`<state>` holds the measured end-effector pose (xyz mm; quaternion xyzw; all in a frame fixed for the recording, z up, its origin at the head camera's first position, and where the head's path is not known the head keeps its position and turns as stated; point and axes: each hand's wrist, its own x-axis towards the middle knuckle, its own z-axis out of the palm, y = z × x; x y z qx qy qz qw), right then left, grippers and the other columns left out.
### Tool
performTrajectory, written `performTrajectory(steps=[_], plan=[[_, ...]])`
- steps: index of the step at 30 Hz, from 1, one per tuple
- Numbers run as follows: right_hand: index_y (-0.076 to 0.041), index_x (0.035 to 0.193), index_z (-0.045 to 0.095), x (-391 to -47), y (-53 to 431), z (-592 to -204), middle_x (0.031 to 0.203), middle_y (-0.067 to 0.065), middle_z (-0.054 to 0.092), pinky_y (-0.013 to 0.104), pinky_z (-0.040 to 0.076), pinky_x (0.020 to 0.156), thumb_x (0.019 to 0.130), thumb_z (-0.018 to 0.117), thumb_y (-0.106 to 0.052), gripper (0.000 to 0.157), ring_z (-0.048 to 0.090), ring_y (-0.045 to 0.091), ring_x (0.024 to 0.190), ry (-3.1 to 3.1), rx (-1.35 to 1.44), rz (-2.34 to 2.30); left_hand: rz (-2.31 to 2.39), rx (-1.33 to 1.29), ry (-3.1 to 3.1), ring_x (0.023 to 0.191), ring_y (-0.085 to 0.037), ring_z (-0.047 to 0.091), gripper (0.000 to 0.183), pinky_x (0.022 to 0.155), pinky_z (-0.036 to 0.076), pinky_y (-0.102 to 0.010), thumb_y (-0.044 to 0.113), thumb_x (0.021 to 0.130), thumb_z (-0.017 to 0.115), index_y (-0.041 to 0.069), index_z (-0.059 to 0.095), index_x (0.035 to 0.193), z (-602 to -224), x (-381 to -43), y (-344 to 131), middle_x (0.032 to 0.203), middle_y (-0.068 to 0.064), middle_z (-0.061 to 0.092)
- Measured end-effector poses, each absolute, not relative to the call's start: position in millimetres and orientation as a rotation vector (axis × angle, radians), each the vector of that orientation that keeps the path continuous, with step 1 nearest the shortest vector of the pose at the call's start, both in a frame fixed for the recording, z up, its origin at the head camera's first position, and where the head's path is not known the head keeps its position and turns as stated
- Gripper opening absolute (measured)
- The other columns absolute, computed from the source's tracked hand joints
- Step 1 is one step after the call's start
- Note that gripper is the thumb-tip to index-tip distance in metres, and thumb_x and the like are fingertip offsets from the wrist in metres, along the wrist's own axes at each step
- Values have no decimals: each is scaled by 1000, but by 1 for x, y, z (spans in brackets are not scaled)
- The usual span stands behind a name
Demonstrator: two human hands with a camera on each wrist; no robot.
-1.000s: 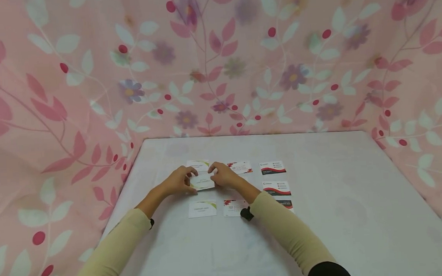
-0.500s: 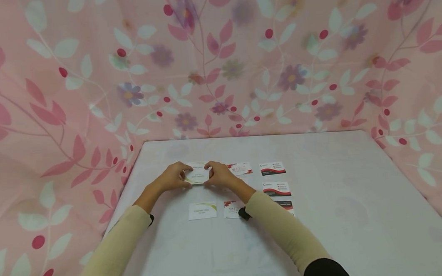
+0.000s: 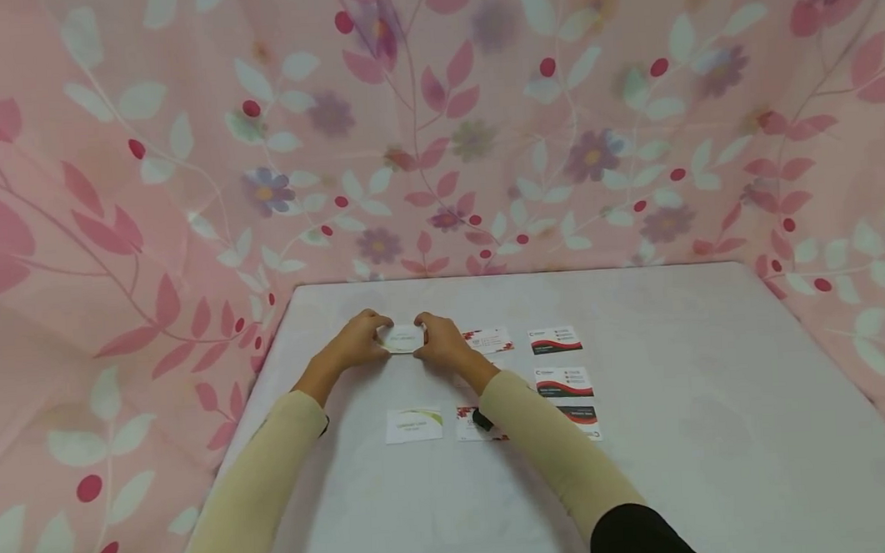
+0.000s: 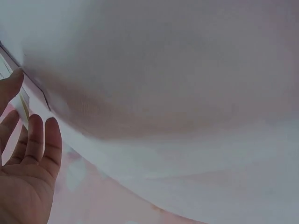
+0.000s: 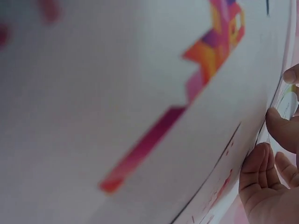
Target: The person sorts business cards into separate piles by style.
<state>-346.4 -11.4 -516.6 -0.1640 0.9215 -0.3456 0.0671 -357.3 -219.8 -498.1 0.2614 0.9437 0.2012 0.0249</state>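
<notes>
At the far left of the card layout, both hands hold a white business card (image 3: 401,339) with a green edge design in the head view. My left hand (image 3: 356,339) pinches its left edge between thumb and fingers. On the opposite edge, my right hand (image 3: 444,343) grips it the same way. The left wrist view shows the left hand (image 4: 28,163) with its thumb at the card's edge. In the right wrist view, the right hand (image 5: 268,175) has thumb and fingertips at the card.
A green-edged card (image 3: 414,425) lies nearer on the white table (image 3: 693,464). Red-flower cards (image 3: 488,339) form a middle column, partly covered by the right forearm. Black-and-red cards (image 3: 564,382) make up the right column. Floral pink cloth (image 3: 435,126) hangs behind.
Both hands have carried the card away from the body, from the middle of the left column to its far end. The green-edged card that lay there is now hidden from view.
</notes>
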Motion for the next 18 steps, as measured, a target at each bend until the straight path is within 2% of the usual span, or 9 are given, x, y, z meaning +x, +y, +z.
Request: performTrajectory(steps=[4, 8, 11, 18], plan=[[-5, 131, 54, -349, -16, -516, 94, 7, 66, 32, 50, 83, 82, 81, -15, 56, 60, 19, 88, 2807, -482, -964, 589, 785, 2954, 90, -27, 60, 52, 82, 50, -41, 8, 71, 85, -1, 66, 119, -504, -362, -220, 112, -23, 60], [-5, 131, 55, -350, -18, -513, 113, 12, 66, 39, 47, 100, 83, 80, -18, 56, 60, 26, 110, 2843, -465, -841, 596, 753, 2924, 96, -31, 60, 51, 86, 50, -44, 9, 73, 85, 0, 66, 120, -505, -364, -218, 114, -24, 60], [-5, 131, 57, -352, -19, -513, 124, 13, 62, 38, 45, 104, 84, 79, -21, 55, 56, 27, 119, 2839, -439, -755, 544, 726, 2861, 103, -33, 57, 51, 92, 47, -46, 11, 77, 82, 0, 64, 124, -503, -366, -216, 118, -25, 58], [-6, 133, 58, -357, -21, -515, 128, 14, 60, 37, 42, 106, 86, 77, -24, 53, 52, 27, 123, 2798, -424, -739, 457, 659, 2751, 108, -33, 53, 52, 97, 44, -47, 13, 81, 79, 1, 61, 128, -492, -372, -215, 126, -26, 51]])
